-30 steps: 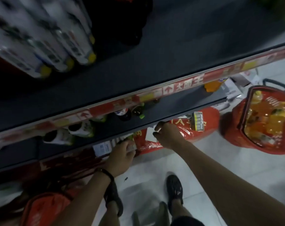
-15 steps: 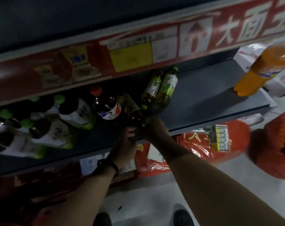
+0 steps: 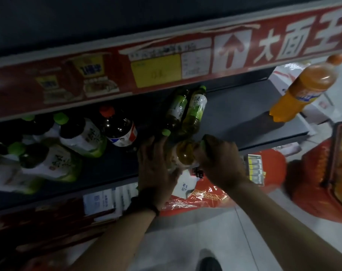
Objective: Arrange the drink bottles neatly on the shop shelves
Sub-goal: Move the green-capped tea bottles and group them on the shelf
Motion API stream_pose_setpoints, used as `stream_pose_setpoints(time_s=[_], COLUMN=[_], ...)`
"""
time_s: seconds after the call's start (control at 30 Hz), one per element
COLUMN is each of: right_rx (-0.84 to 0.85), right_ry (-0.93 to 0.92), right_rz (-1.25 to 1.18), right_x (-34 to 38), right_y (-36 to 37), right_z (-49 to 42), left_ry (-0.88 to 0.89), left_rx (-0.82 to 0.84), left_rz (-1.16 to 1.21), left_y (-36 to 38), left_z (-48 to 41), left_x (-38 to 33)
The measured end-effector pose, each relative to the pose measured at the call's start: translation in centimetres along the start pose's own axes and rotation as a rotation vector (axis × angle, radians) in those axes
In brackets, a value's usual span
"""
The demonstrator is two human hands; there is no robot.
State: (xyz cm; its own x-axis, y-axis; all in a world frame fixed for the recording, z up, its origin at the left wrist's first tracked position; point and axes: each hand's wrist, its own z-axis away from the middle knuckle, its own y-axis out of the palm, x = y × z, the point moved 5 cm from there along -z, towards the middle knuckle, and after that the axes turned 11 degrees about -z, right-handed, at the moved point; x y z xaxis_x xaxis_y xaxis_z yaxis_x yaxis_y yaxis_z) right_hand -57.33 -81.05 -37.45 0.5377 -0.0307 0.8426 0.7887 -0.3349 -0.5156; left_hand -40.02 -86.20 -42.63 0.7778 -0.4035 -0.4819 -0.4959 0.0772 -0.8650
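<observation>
Both hands are at the front edge of the dark lower shelf (image 3: 244, 118). My right hand (image 3: 219, 159) grips the green-capped top of a yellow-green tea bottle (image 3: 184, 153). My left hand (image 3: 155, 167) holds a second green-capped bottle (image 3: 166, 132), most of it hidden by the fingers. Behind them stand two more green tea bottles (image 3: 194, 110). Left of these is a dark cola bottle with a red cap (image 3: 120, 128), then several dark bottles with white labels and green caps (image 3: 82, 137). An orange soda bottle (image 3: 303, 89) stands alone at the shelf's right end.
The upper shelf's red price strip (image 3: 166, 69) overhangs the bottles. A red basket (image 3: 322, 173) with orange drinks sits on the floor at right. Red packaged goods (image 3: 205, 196) and price tags lie below the shelf edge. My shoe (image 3: 209, 261) stands on grey floor tiles.
One second ago both hands were below the shelf edge. They rose onto the bottles at the shelf front, and since half a second ago the right hand has shifted right with the tea bottle.
</observation>
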Motion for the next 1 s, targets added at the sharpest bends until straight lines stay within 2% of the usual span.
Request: stream_pose_setpoints(time_s=[0.07,0.17,0.2,0.23,0.33,0.4,0.5,0.57,0.67,0.73,0.8,0.83,0.9,0.93,0.97,1.0], right_rx=[0.022,0.027,0.028,0.052,0.299,0.382,0.354,0.284,0.063,0.005,-0.021,-0.03,0.046,0.145,0.229,0.269], right_ry=[-0.018,0.151,0.196,0.205,0.294,0.368,0.33,0.332,0.384,0.433,0.545,0.666,0.921,1.004,1.044,1.035], right_rz=[-0.002,-0.19,-0.159,-0.03,0.38,0.427,0.414,0.328,0.254,0.249,0.15,0.019,-0.355,-0.524,-0.644,-0.662], right_x=[0.7,-1.2,-2.7,-4.5,-8.4,-9.6,-10.1,-10.6,-11.2,-11.1,-11.8,-11.9,-10.5,-8.7,-6.4,-4.4], right_y=[-1.1,-0.9,-0.3,0.6,4.2,5.8,6.3,6.1,4.7,3.8,2.9,2.2,0.9,0.7,0.5,0.2], right_z=[-1.0,-4.3,-5.9,-7.5,-10.8,-11.7,-11.5,-10.4,-7.0,-4.5,-2.1,-1.0,1.7,3.5,5.4,7.3], left_ry=[0.033,-0.147,-0.213,-0.274,-0.42,-0.483,-0.546,-0.575,-0.588,-0.6,-0.635,-0.653,-0.699,-0.718,-0.742,-0.753], left_rx=[0.098,0.269,0.303,0.334,0.378,0.398,0.409,0.427,0.415,0.397,0.416,0.433,0.474,0.5,0.514,0.524], left_rz=[0.102,0.338,0.385,0.437,0.541,0.542,0.575,0.602,0.669,0.733,0.788,0.798,0.788,0.778,0.789,0.821], left_y=[1.3,2.6,2.8,3.1,3.6,3.8,4.0,3.9,3.7,3.4,3.0,2.6,0.9,-0.1,-1.4,-2.8], left_z=[-0.1,0.5,0.8,1.2,2.2,2.8,3.9,4.3,4.6,5.1,5.8,6.2,7.3,8.1,9.0,10.0], left_x=[-0.5,0.3,0.6,0.8,1.5,1.7,1.6,1.5,1.5,1.7,1.8,1.7,1.0,0.8,0.4,0.0])
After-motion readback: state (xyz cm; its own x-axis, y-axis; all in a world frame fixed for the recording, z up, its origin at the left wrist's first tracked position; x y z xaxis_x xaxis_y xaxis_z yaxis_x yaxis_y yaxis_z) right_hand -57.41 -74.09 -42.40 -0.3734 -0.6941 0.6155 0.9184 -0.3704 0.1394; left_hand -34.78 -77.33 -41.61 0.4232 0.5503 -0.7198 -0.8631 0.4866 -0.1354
